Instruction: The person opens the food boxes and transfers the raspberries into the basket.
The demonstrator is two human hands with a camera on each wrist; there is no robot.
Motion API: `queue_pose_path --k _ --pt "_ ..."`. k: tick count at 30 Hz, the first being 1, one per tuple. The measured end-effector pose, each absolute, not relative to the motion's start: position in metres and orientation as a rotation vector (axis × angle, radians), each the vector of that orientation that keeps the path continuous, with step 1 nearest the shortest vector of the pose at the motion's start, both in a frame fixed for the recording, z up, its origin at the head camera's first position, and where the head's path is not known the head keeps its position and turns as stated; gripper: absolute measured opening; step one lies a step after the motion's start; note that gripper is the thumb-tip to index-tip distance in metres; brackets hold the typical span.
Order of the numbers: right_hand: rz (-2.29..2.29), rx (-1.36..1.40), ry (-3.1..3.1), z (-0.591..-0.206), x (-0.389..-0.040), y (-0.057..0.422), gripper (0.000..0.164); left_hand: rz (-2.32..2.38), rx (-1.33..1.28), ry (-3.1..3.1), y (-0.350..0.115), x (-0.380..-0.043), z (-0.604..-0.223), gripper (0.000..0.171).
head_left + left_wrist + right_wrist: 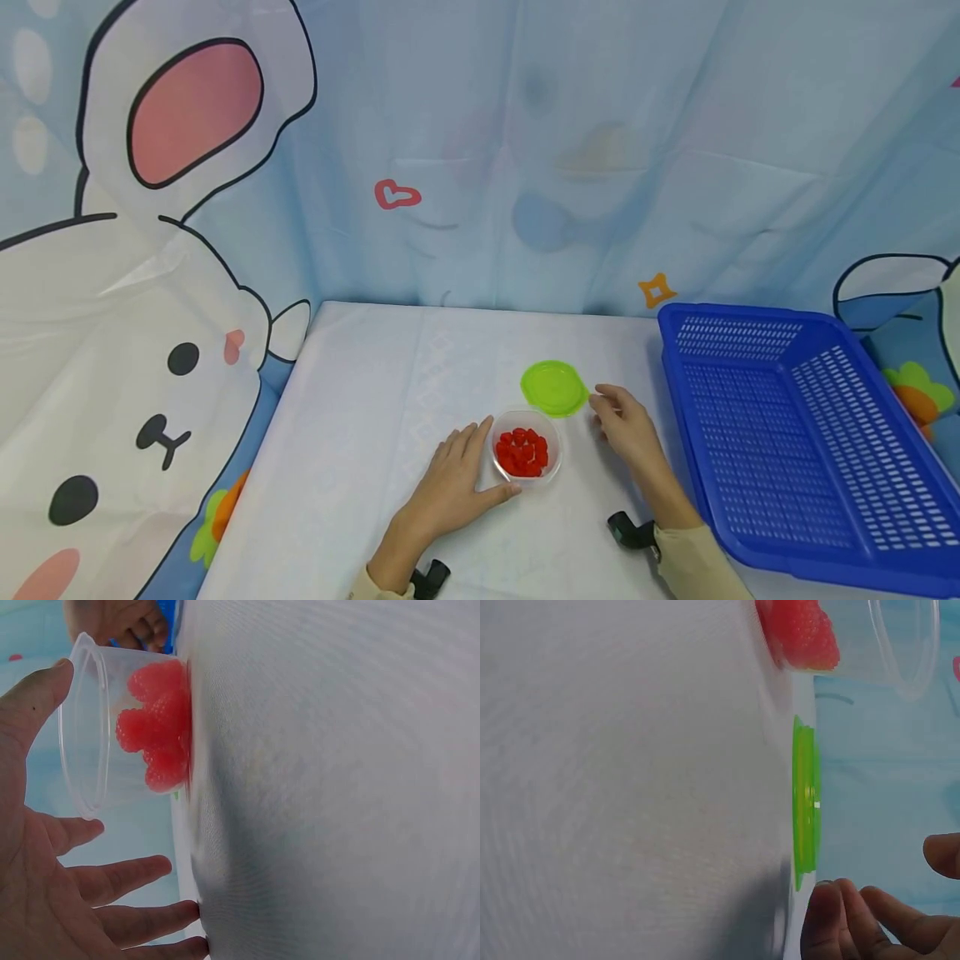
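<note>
A clear plastic tub (555, 468) stands upright on the white table, holding several red, bumpy raspberries (521, 452). My left hand (452, 486) rests at the tub's left side with fingers spread. In the left wrist view, the thumb (46, 694) touches the tub's rim and the forefinger tip lies right by the opposite edge. Just behind the tub, a bright green round lid (553, 387) lies flat. At the lid's right edge, my right hand (621, 421) hovers with loosely bent fingers; the right wrist view shows its fingertips (826, 900) close to the lid and nothing held.
A large blue plastic basket (682, 417) with slotted walls stands on the right, beside my right forearm. Behind the table (360, 375) hangs a light blue printed curtain (465, 250). A dark wrist camera (633, 532) sticks out from the right sleeve.
</note>
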State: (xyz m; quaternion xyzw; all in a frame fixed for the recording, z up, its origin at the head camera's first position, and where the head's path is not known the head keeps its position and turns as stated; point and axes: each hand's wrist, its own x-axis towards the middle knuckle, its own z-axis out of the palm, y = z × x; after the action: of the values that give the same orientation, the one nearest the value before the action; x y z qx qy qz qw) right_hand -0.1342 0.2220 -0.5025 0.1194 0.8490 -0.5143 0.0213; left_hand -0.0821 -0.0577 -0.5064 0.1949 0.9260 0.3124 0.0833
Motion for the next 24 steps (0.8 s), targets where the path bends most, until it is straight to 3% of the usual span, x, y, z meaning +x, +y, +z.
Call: queue_pose_path --k 16,24 --pt "-1.743 0.125 2.69 -0.497 -0.12 0.213 0.03 0.936 0.58 2.763 -0.058 -0.082 -0.507 0.1" --pt "-1.755 0.011 2.659 -0.499 -0.116 0.209 0.029 0.943 0.568 2.747 -0.058 -0.082 -0.508 0.1"
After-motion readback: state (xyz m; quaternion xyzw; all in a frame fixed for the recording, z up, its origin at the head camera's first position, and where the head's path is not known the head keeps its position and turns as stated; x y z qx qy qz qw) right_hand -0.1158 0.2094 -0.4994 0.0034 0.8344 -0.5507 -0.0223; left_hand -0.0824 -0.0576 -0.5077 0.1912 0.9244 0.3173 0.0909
